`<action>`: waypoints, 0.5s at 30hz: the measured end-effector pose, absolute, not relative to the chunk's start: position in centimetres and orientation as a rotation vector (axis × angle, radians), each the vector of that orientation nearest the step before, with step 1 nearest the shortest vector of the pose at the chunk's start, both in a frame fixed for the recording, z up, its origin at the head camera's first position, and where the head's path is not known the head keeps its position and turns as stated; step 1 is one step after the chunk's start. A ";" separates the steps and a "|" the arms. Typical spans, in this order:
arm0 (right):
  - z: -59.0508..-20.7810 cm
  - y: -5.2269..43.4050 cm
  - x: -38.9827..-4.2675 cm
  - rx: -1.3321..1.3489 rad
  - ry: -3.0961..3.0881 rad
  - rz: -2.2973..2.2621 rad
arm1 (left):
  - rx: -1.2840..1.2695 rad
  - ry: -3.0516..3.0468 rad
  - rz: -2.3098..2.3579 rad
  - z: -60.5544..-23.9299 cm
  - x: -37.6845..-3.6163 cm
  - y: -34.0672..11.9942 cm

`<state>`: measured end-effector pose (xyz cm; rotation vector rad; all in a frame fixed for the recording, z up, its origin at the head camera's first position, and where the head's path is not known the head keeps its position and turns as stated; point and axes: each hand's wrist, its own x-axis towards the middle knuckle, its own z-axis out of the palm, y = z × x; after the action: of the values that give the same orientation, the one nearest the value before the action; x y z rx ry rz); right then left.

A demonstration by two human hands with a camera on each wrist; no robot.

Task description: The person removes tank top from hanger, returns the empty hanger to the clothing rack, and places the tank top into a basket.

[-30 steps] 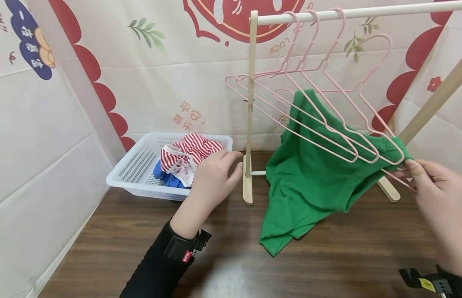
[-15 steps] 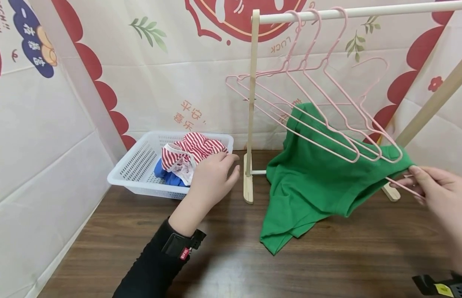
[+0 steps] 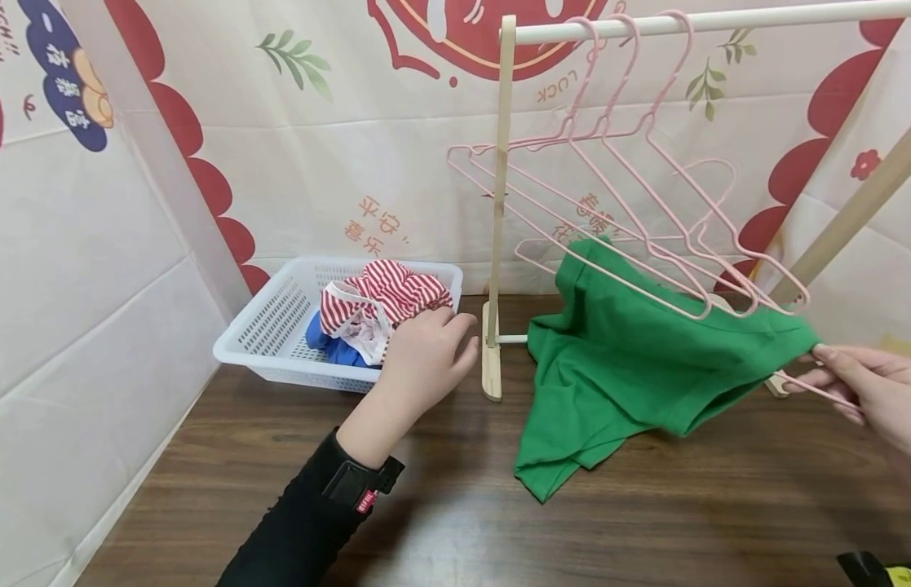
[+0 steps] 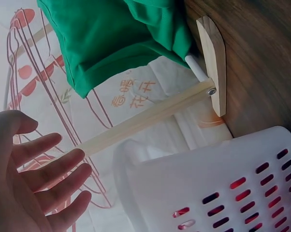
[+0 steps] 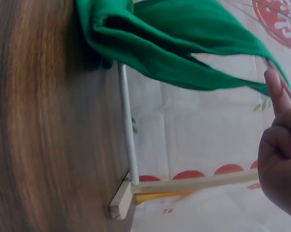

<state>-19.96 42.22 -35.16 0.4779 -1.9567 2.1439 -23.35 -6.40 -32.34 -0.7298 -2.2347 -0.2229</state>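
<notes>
A green garment (image 3: 646, 367) hangs in folds under the rack, its lower part draped towards the table. My right hand (image 3: 881, 391) pinches its right edge together with the end of a pink clothes hanger (image 3: 728, 175) that passes through it. That hanger's hook is off the rail, behind the other hangers. In the right wrist view, the garment's opening (image 5: 194, 72) is stretched towards my fingertips. My left hand (image 3: 429, 350) is beside the right end of the white basket (image 3: 257, 350), fingers apart and holding nothing. Inside lie a red-striped garment (image 3: 396, 289) and a blue cloth (image 3: 338, 350).
Several pink hangers (image 3: 609, 122), apart from the held one, hang from the white rail (image 3: 778, 19) in front of the garment. A wooden rack post (image 3: 499, 204) stands between basket and garment. Printed fabric (image 3: 338, 171) lines the back, above the brown table (image 3: 440, 489).
My right hand has moved right and slightly down, taking the garment's edge and hanger along. The hanger's hook has dropped lower behind the others. My left hand has barely moved.
</notes>
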 end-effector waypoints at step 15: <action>-36.4 43.8 -20.3 0.505 -2.100 2.222 | -0.703 -2.295 -0.260 -32.8 -23.5 -6.5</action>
<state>-20.31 43.85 -36.45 0.5053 -2.1001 2.2222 -23.45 -6.48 -32.77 -0.7030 -2.2949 -0.2601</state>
